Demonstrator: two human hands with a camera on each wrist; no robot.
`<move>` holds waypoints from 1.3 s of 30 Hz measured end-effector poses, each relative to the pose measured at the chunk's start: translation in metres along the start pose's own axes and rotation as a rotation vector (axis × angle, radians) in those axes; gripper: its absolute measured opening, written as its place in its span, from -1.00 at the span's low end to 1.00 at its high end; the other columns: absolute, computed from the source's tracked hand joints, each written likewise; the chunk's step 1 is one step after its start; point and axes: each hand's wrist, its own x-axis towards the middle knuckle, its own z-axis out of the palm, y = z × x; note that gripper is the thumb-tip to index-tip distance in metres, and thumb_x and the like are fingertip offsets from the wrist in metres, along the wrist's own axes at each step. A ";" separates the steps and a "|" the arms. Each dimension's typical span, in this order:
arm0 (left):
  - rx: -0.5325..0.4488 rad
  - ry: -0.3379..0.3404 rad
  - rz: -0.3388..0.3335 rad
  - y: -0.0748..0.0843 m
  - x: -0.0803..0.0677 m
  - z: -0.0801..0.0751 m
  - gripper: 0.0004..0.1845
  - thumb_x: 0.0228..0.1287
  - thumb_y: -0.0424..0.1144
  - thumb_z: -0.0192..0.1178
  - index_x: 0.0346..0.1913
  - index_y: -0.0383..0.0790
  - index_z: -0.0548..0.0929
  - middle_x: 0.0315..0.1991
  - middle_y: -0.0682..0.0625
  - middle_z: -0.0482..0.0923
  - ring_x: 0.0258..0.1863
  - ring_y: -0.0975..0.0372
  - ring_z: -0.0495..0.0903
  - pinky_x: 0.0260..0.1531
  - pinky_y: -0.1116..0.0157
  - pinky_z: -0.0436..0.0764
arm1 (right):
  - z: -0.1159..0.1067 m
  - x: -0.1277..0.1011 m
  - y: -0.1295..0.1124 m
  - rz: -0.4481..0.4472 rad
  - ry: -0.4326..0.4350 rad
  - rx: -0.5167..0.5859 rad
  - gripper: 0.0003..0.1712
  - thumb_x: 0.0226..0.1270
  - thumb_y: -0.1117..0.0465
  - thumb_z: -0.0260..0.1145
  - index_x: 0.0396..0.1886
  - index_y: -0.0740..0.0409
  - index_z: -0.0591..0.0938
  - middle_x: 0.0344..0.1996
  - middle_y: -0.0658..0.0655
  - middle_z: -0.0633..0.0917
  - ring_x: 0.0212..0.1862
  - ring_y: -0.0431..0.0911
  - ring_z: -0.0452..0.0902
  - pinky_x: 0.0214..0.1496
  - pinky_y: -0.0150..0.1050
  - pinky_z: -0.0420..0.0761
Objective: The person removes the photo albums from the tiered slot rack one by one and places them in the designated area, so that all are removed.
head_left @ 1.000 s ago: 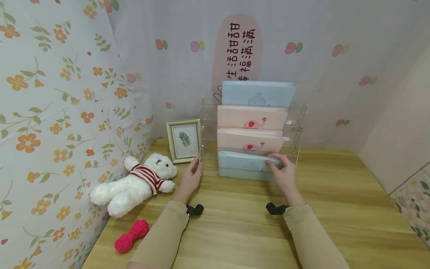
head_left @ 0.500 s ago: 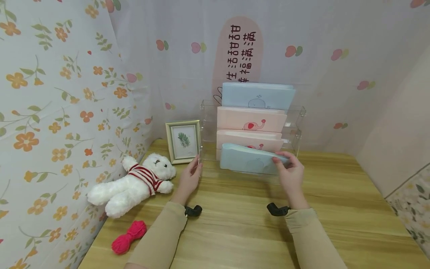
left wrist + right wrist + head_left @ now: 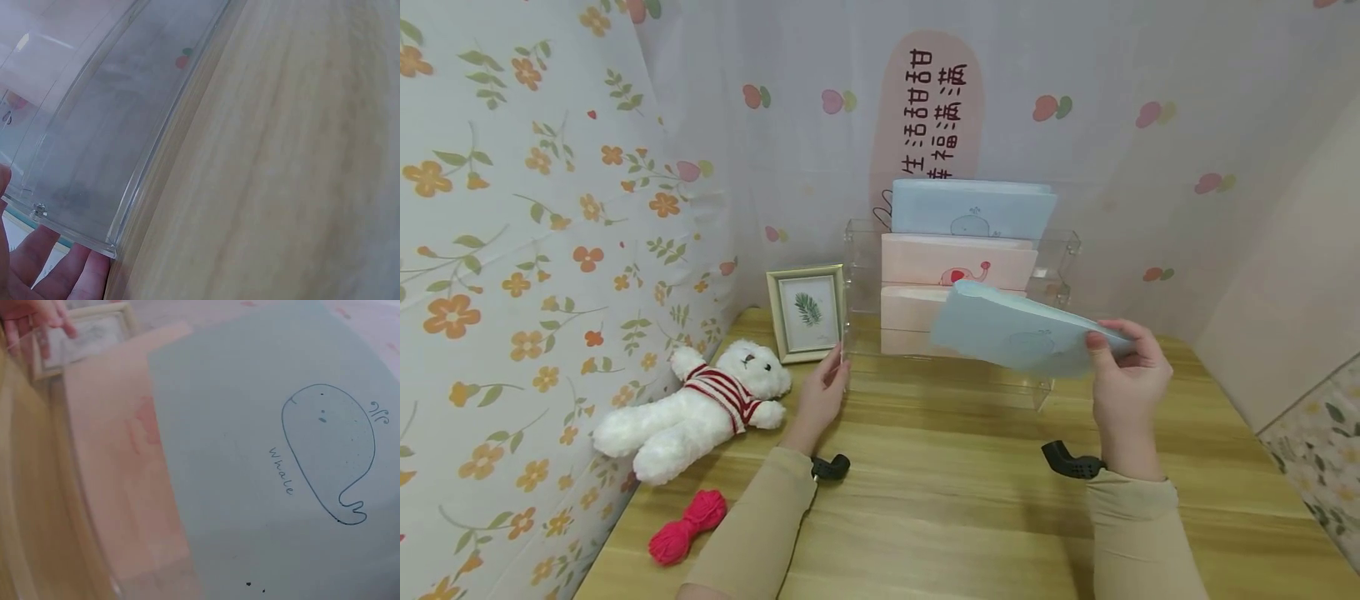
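Blue whale folder (image 3: pixel 1018 333) is out of the clear acrylic rack (image 3: pixel 1060 250) and held in the air just in front of the rack's right half, tilted so its left corner points up and its right end dips toward the right hand (image 3: pixel 1127 375). That right hand pinches the folder's right edge, thumb on the near face and fingers curled behind. In the right wrist view the folder (image 3: pixel 281 469) fills most of the picture, showing a line-drawn whale with the word "Whale" beside it.

The left hand (image 3: pixel 822 396) rests against the rack's left front edge, fingers straight and touching the clear wall; in the left wrist view its fingertips (image 3: pixel 59 275) lie under the rack's lower corner (image 3: pixel 112 247).

Inside the rack, a second blue folder (image 3: pixel 973 208) stands in the top tier, a pink elephant folder (image 3: pixel 958 261) in the tier below, and another pink folder (image 3: pixel 913 310) lower still, partly covered by the held one.

Left of the rack, a small framed leaf picture (image 3: pixel 807 312) leans against the wall, close beside the rack. Farther left of the rack, on the wooden counter (image 3: pixel 940 517), lies a white teddy bear (image 3: pixel 700 408) in a red striped sweater, and nearer the viewer from it a pink skein of yarn (image 3: pixel 691 527). Behind the rack hangs a pale curtain with a pink sign (image 3: pixel 928 108) bearing Chinese characters.
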 end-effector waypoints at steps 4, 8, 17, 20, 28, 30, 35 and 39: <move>0.006 0.010 -0.013 0.003 0.000 -0.001 -0.43 0.72 -0.15 0.21 0.66 -0.03 0.46 0.51 -0.26 0.58 0.42 -0.16 0.68 0.44 -0.13 0.67 | -0.017 0.010 -0.015 0.040 0.092 0.030 -0.75 0.29 0.44 0.60 -0.06 0.39 0.81 -0.22 0.04 0.73 -0.18 -0.17 0.71 -0.03 -0.48 0.74; 0.015 0.007 -0.016 0.004 -0.001 -0.001 -0.43 0.72 -0.16 0.20 0.67 -0.03 0.45 0.51 -0.26 0.59 0.41 -0.17 0.68 0.44 -0.12 0.67 | -0.037 0.020 -0.026 0.114 0.173 0.048 -0.68 0.25 0.43 0.64 -0.02 0.40 0.78 -0.10 0.08 0.68 -0.08 -0.11 0.65 0.00 -0.47 0.72; -0.003 -0.005 -0.006 0.001 -0.001 -0.001 -0.43 0.74 -0.14 0.18 0.68 -0.03 0.44 0.52 -0.28 0.57 0.44 -0.19 0.66 0.43 -0.15 0.67 | -0.081 0.038 -0.046 0.178 0.391 0.060 -0.74 0.30 0.46 0.60 -0.04 0.34 0.78 0.08 0.06 0.60 0.09 -0.11 0.54 0.07 -0.46 0.65; -0.007 -0.010 -0.007 0.001 0.000 -0.002 -0.43 0.74 -0.12 0.18 0.68 -0.01 0.44 0.52 -0.27 0.57 0.44 -0.19 0.65 0.44 -0.15 0.66 | -0.093 0.041 -0.050 0.220 0.450 0.010 -0.77 0.37 0.42 0.56 -0.01 0.28 0.79 0.14 0.02 0.58 0.18 -0.13 0.51 0.19 -0.47 0.62; 0.009 -0.012 -0.001 -0.002 0.000 -0.002 -0.43 0.74 -0.13 0.17 0.68 -0.02 0.43 0.53 -0.26 0.57 0.42 -0.19 0.67 0.44 -0.13 0.66 | -0.107 0.045 -0.051 0.352 0.543 -0.102 -0.81 0.51 0.33 0.47 0.04 0.09 0.80 0.15 -0.11 0.56 0.24 -0.20 0.47 0.22 -0.45 0.52; 0.013 -0.009 0.002 -0.001 0.000 -0.002 -0.43 0.74 -0.13 0.17 0.68 -0.02 0.43 0.53 -0.26 0.57 0.42 -0.20 0.67 0.44 -0.14 0.66 | -0.109 0.046 -0.050 0.396 0.545 -0.150 -0.80 0.54 0.28 0.46 0.08 0.02 0.78 0.17 -0.16 0.54 0.28 -0.22 0.45 0.25 -0.45 0.50; 0.004 -0.007 -0.009 0.003 -0.001 -0.002 -0.43 0.73 -0.12 0.18 0.68 -0.01 0.44 0.53 -0.25 0.57 0.42 -0.19 0.67 0.43 -0.15 0.66 | -0.122 0.053 -0.035 0.535 0.513 -0.278 -0.75 0.56 0.21 0.45 0.13 -0.15 0.78 0.21 -0.27 0.49 0.29 -0.26 0.41 0.21 -0.34 0.48; 0.000 -0.013 -0.020 0.005 -0.002 -0.002 -0.43 0.74 -0.12 0.17 0.68 0.00 0.43 0.53 -0.27 0.56 0.43 -0.19 0.67 0.43 -0.15 0.67 | -0.131 0.060 -0.012 0.625 0.455 -0.361 -0.74 0.52 0.19 0.48 0.10 -0.22 0.80 0.27 -0.33 0.48 0.24 -0.31 0.36 0.13 -0.28 0.46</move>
